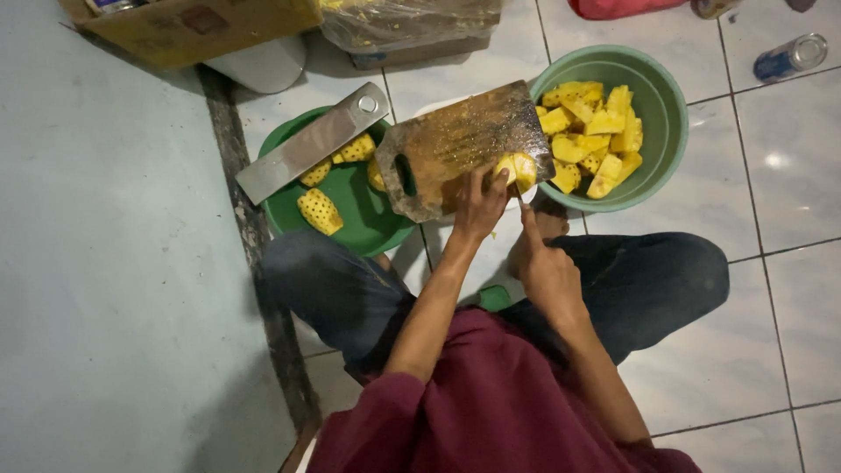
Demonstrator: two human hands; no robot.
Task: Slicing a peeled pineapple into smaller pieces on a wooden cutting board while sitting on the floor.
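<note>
The left hand [477,206] rests on a wooden cutting board [455,144], its fingers curled over a yellow pineapple piece [517,168] to hold it down. The right hand [545,267] is closed around a knife [519,200], with one finger stretched along it toward the fruit. The board lies across a pale green bowl [670,105] full of pineapple chunks [591,136] and a dark green plate [350,210]. The plate holds pineapple with skin on [319,211] and a big metal cleaver [311,144].

Both hands forward, close together: left [480,206] fingers curled, right [545,267] fisted.
</note>
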